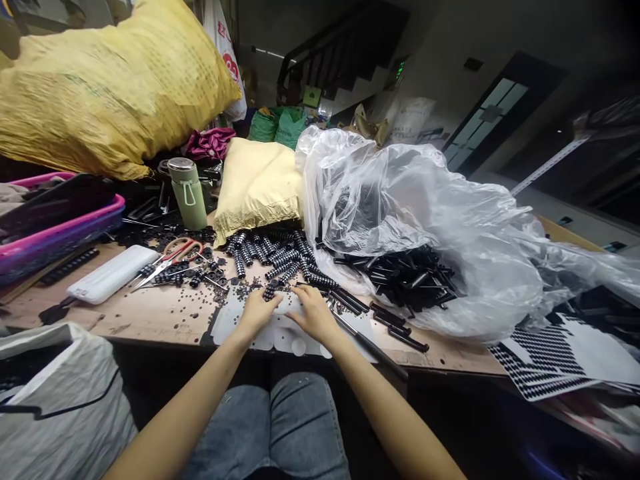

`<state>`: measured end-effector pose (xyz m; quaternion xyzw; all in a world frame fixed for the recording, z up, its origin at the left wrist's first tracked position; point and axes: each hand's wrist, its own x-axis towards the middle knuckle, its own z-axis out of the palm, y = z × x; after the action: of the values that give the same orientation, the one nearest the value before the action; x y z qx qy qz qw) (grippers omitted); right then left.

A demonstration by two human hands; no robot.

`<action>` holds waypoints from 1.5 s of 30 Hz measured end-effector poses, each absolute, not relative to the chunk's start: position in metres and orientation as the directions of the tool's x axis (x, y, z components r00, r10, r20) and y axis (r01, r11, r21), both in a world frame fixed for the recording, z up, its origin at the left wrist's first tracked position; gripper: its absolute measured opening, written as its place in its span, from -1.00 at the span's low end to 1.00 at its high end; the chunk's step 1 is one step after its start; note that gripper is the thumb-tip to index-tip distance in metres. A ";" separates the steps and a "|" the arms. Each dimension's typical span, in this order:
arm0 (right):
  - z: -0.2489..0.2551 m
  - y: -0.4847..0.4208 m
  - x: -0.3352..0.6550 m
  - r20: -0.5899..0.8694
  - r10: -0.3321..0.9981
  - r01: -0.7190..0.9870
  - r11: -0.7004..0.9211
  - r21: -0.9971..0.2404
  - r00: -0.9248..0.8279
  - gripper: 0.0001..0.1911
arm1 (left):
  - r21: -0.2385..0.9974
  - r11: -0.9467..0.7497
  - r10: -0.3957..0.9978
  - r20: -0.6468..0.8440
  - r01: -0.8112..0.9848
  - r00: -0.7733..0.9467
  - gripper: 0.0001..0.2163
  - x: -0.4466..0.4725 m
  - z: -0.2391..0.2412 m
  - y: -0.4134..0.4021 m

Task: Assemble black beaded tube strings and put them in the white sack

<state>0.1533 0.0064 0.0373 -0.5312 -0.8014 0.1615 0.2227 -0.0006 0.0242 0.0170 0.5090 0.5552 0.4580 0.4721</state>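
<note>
My left hand [258, 312] is closed around a short black cylinder with a white checkered pattern [271, 289], its top end showing above the fingers. To its right, my right hand [316, 315] has thumb and fingers apart, with nothing visible between them. Its fingertips are close to a heap of similar checkered cylinders [286, 259]. Both hands are over a whitish sheet [227, 321] at the table's front edge. Beside the right hand lie plain black tubes [353, 301] and a rod-like tool with a long black handle [377, 353].
Red-handled scissors [181, 249], a white oblong case [113, 273] and scattered small dark beads [186, 307] lie left. Behind stand a green flask [189, 197] and a pale yellow sack [260, 180]. A clear plastic bag [480, 240] holding black tubes [415, 277] spreads right.
</note>
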 end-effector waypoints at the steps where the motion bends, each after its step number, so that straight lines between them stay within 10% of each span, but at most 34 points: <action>1: 0.029 0.002 0.155 0.169 0.947 0.799 0.321 -0.508 -0.273 -0.55 | 0.987 0.064 0.996 -0.055 0.148 -0.064 -0.78 -0.004 0.014 0.025; 7: 0.005 -0.009 0.164 0.088 0.996 0.610 0.087 -0.788 -0.028 -0.75 | 0.989 0.085 0.994 -0.076 0.120 -0.079 -0.73 -0.011 0.008 0.016; 17: 0.020 -0.024 0.145 -0.120 0.985 0.102 -0.108 -0.989 -0.123 -0.58 | 0.875 0.323 0.945 -0.281 -0.360 0.165 -0.63 0.013 0.030 -0.004; 21: 0.049 -0.029 0.155 0.122 0.972 0.354 0.189 -0.916 -0.203 -0.30 | 0.903 0.332 0.941 -0.297 -0.274 0.160 -0.65 0.005 0.038 -0.002; 26: 0.072 -0.028 0.165 0.172 0.810 0.656 0.561 -0.505 -0.560 0.08 | 0.927 0.327 0.930 -0.282 -0.183 0.236 -0.66 0.003 0.045 -0.004; 45: 0.049 -0.038 0.138 0.355 0.834 0.535 0.546 -0.645 -0.423 0.23 | 0.721 0.449 0.893 -0.389 -0.528 0.227 -0.76 0.020 0.049 -0.020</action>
<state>0.1381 -0.0380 0.0486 -0.4207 -0.8133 0.2237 0.3340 0.0198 -0.0204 0.0494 0.2267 0.4028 0.4735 0.7498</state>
